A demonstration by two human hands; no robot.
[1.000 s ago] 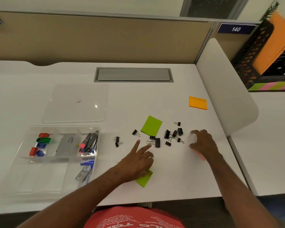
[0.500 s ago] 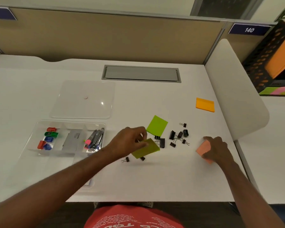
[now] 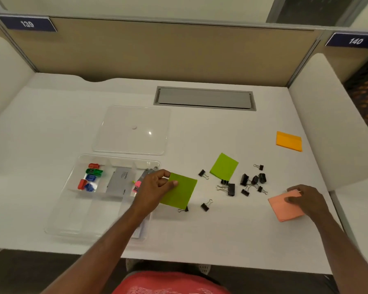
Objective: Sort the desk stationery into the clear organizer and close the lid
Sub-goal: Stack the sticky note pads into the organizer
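Observation:
My left hand (image 3: 155, 188) pinches a green sticky-note pad (image 3: 182, 193) by its left edge, held just right of the clear organizer (image 3: 72, 221). On the right, my right hand (image 3: 306, 198) grips a pink sticky-note pad (image 3: 285, 209), tilted above the desk. The organizer's compartments hold coloured sharpeners and clips (image 3: 90, 177), a grey box (image 3: 118, 181) and markers partly hidden behind my left hand. Its clear lid (image 3: 132, 129) lies flat behind it. Several black binder clips (image 3: 245, 181) are scattered on the desk between my hands.
A second green pad (image 3: 224, 166) lies by the clips and an orange pad (image 3: 289, 141) sits at the far right. A grey cable hatch (image 3: 204, 98) is set into the desk at the back. White side dividers (image 3: 327, 124) flank the desk.
My left hand has carried the green pad left toward the organizer. My right hand has lifted the pink pad off the desk. The camera has turned left.

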